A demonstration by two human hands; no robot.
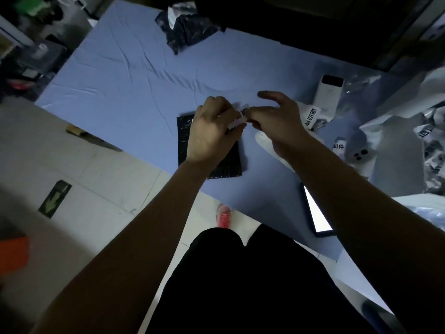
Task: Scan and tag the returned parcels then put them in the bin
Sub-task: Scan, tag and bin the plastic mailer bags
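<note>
Here, lines by item:

Left hand (pixel 212 131): over the black parcel, fingers curled and pinched on one end of a small white tag (pixel 239 118).
Right hand (pixel 279 121): thumb and first fingers pinched on the other end of the same tag, the remaining fingers spread and lifted.
Hands together: both meet at the tag, held just above the desk (pixel 120 75), which is covered in blue cloth.
Tag: white with dark print (too blurred to read), between the 2 hands, above the upper right corner of the black parcel.
Black parcel (pixel 231 162): a flat, shiny black pouch lying on the desk near its front edge, partly hidden by the left hand and wrist.
Second dark parcel (pixel 190 27): crumpled, with a white label, at the far edge of the desk, well apart from the hands.
White device (pixel 327 92): upright-looking slab with a dark window at its top, to the right of the hands.
Tagged parcels on the right (pixel 356 150): pale bags, some bearing white tags with black characters, piled at the right side of the desk.
Lit screen (pixel 316 213): a flat device glowing white, lying at the desk's near edge beside the right forearm.
Floor (pixel 84 165): pale tiles with a green arrow sticker (pixel 55 198); a red shoe (pixel 224 215) shows under the desk edge.
</note>
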